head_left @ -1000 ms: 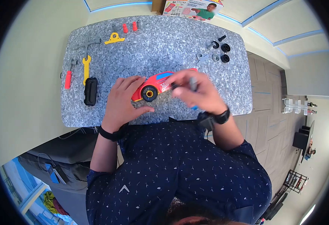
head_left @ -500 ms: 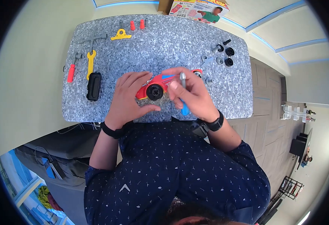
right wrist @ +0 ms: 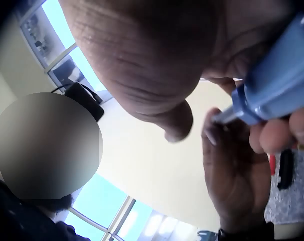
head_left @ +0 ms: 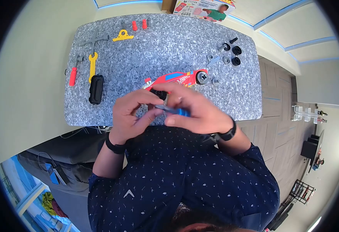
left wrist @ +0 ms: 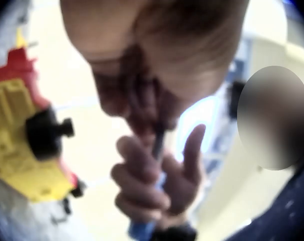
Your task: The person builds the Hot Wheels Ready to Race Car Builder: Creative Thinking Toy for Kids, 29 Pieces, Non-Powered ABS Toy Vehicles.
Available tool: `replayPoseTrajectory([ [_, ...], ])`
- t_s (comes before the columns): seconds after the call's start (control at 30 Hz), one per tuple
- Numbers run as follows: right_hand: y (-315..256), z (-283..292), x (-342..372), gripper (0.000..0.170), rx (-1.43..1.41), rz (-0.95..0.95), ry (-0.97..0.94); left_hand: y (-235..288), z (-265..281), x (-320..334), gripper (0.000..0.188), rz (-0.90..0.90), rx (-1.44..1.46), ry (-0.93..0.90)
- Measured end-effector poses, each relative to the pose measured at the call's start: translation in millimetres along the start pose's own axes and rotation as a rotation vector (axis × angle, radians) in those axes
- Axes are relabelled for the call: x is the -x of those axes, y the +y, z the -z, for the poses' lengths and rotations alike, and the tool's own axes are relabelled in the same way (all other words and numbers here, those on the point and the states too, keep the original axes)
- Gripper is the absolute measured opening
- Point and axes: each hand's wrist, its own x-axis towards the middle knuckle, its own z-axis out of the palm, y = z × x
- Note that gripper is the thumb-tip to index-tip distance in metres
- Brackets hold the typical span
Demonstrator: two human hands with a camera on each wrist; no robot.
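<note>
The tool [right wrist: 279, 83] is fitted with a handle of smooth blue plastic, on which a soft sheen is caught; its grey shaft [right wrist: 225, 117] is given a metallic look. The toy car [head_left: 179, 79] is moulded in shiny red plastic, with yellow plastic shown underneath. The tabletop [head_left: 169, 50] is finished in smooth-looking, speckled grey, like granite. At the left, the wrench [head_left: 92, 67] is formed in yellow plastic and the long tray-like part [head_left: 96, 89] in black plastic. The far box [head_left: 204, 8] is faced with printed card. The near shirt [head_left: 181, 170] is made of patterned cloth.
</note>
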Motion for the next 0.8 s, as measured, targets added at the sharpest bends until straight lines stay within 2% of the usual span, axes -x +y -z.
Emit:
replayPoseTrajectory([
  [0.03, -9.6, 10.2, 3.5, 0.063, 0.006, -0.001, -0.009, -1.1, -0.5, 0.2, 0.025, -0.003, 0.034, 0.041],
  [0.13, -18.7, 26.7, 9.1, 0.043, 0.105, 0.262, 0.158, -9.2, 4.6, 2.0, 0.024, -0.049, 0.064, 0.099],
  [0.2, -27.8, 28.7, 10.9, 0.032, 0.134, 0.388, 0.258, -14.6, -0.4, 2.7, 0.025, -0.001, 0.067, 0.171],
  [0.27, -35.3, 30.2, 15.4, 0.031, 0.043, 0.37, 0.242, -22.3, -3.6, 3.8, 0.026, 0.008, 0.017, 0.191],
  [0.43, -45.6, 15.9, -3.3, 0.032, 0.445, 0.458, 0.275, -23.2, -5.5, -9.8, 0.027, -0.058, -0.382, 0.165],
  [0.57, -36.3, 10.5, -24.0, 0.035, 0.54, 0.566, 0.273, -24.5, -7.5, -6.4, 0.027, 0.046, -0.392, 0.158],
  [0.63, -37.7, 8.3, -25.3, 0.035, 0.593, 0.545, 0.281, -22.3, -7.5, -5.5, 0.026, 0.106, -0.39, 0.143],
  [0.8, -39.9, 5.4, -28.1, 0.037, 0.644, 0.567, 0.265, -31.4, -12.5, -5.7, 0.029, 0.094, -0.293, 0.173],
])
